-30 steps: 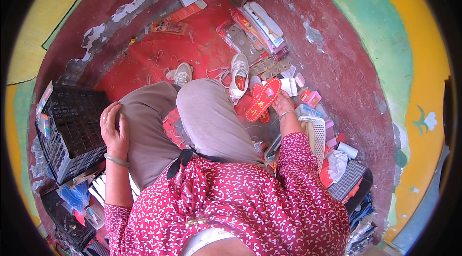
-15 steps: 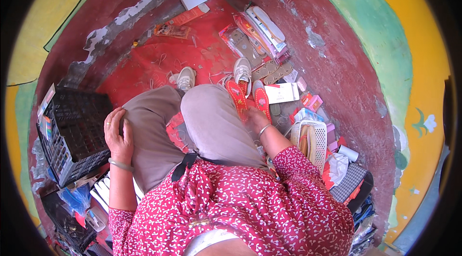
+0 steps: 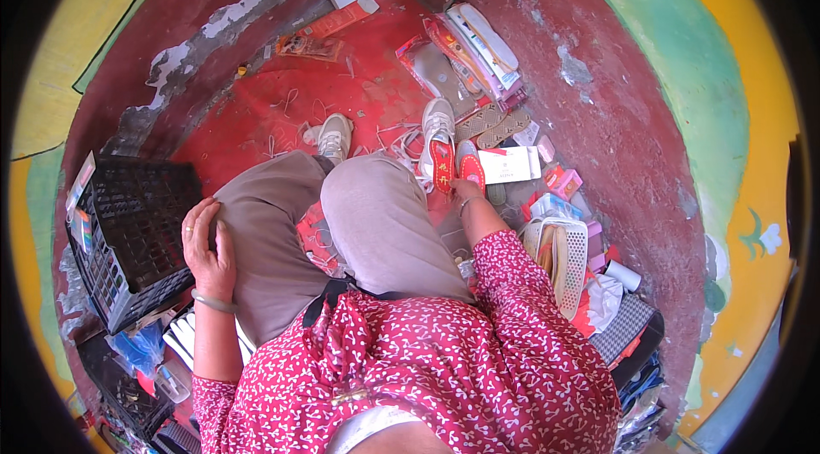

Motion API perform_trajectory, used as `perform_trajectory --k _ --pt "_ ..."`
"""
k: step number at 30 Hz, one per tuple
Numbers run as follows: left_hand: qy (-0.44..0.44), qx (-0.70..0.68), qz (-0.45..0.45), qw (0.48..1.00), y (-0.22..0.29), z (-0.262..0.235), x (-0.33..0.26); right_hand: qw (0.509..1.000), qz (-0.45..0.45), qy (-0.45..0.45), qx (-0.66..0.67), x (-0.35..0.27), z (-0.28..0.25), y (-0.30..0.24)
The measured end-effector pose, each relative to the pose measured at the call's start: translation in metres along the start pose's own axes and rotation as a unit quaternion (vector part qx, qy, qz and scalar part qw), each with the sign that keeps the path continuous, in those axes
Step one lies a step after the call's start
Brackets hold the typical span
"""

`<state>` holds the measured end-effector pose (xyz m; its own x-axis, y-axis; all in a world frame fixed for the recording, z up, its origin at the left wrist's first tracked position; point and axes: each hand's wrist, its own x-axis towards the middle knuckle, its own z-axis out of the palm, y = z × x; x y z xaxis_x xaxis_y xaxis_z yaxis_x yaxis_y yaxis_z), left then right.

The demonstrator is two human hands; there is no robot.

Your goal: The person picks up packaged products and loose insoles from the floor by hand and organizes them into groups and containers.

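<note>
— Well, what is held by the right hand (image 3: 462,192)?

— A pair of red insoles (image 3: 455,165) with a pale pattern is gripped at the near ends, the fingers closed around them. The insoles are held side by side, pointing away from the person, just beside the right knee and touching or nearly touching the white shoe (image 3: 437,125) worn on the right foot.

— And the left hand (image 3: 205,242)?

— It is laid flat on the left thigh, fingers loosely spread, nothing being grasped. A black plastic crate (image 3: 132,228) is set just beside it, toward the left.

— What else is seen near the insoles?

— A white box (image 3: 509,164) is lying just to their right on the red floor (image 3: 256,117). Beyond it, packets of flat insoles (image 3: 465,52) are stacked against the wall. A white perforated basket (image 3: 571,259) is placed near the right elbow, among small pink and red items.

— Is the other foot visible?

— Yes, a second white shoe (image 3: 334,137) is seen past the left knee, well apart from the insoles.
</note>
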<state>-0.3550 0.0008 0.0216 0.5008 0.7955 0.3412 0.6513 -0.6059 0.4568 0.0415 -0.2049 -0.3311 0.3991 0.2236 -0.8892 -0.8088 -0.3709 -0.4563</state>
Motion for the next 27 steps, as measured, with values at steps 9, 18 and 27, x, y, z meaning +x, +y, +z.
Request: perform_trajectory --k 9,18,27 --pt "-0.016 0.002 -0.015 1.0 0.004 0.001 0.005 0.979 -0.097 0.122 -0.129 0.021 0.029 -0.027" --pt "-0.034 0.013 -0.018 0.999 0.003 0.005 0.01 0.535 -0.187 0.091 -0.819 0.043 0.031 -0.062" --pt "-0.049 0.023 -0.026 0.998 0.005 0.004 0.012 0.72 -0.166 0.199 -0.644 0.049 0.035 -0.075"
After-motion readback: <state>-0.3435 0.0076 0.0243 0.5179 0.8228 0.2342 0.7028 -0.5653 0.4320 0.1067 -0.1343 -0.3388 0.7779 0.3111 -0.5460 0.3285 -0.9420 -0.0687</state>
